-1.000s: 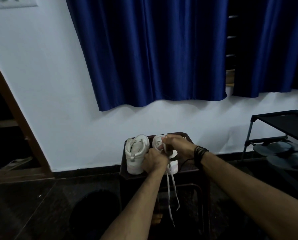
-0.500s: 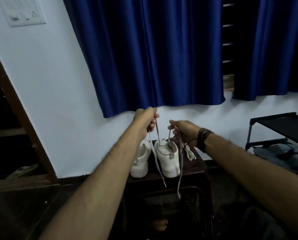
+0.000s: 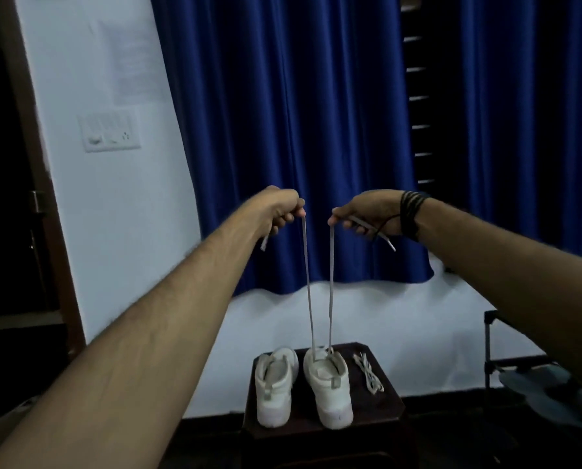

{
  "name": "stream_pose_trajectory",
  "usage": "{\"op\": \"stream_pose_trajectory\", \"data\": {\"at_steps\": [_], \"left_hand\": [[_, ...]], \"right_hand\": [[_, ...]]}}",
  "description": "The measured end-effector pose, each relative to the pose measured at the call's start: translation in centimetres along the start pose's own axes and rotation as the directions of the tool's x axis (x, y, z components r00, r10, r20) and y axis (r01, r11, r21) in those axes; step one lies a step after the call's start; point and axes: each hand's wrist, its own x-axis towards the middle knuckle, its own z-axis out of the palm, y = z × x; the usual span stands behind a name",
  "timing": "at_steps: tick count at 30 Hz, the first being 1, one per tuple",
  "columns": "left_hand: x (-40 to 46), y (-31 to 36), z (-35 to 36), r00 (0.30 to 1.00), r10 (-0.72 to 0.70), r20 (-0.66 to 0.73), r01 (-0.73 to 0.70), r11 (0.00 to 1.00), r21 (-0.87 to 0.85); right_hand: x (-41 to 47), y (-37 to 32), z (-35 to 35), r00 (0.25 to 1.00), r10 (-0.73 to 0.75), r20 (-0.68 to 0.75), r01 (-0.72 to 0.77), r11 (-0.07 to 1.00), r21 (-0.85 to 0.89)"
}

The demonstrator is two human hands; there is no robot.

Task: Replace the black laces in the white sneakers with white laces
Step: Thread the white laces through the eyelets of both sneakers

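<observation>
No words, numbers or brand marks can be read; the sheet of paper at upper left is too blurred.

Two white sneakers stand side by side on the small dark table, heels toward us. The left sneaker has no lace that I can see. The right sneaker has a white lace through its front holes. Both ends of that lace go straight up, pulled tight, high above the table. The left hand pinches one end and the right hand pinches the other, with short tips sticking out past the fingers. A second white lace lies bunched on the table, just right of the right sneaker.
</observation>
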Motion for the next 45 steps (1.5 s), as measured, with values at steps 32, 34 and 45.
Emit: {"op": "stream_pose_trajectory", "data": {"at_steps": [32,34,45], "left_hand": [[-2.2,3.2,0.6,0.816,0.551,-0.176,-0.579,0.778,-0.243],[-2.4,3.2,0.9,0.823,0.546,-0.158,-0.568,0.776,-0.274],[-1.5,2.8,2.1,0.796,0.549,-0.255,-0.605,0.738,-0.300]], "right_hand": [[-6.9,-6.7,-4.0,0.627,-0.734,-0.261,0.472,0.624,-0.622],[-6.8,-6.5,-4.0,0.621,-0.736,-0.268,0.484,0.630,-0.607],[-7.0,-6.0,-3.3,0.580,-0.737,-0.346,0.576,0.672,-0.466]]}}
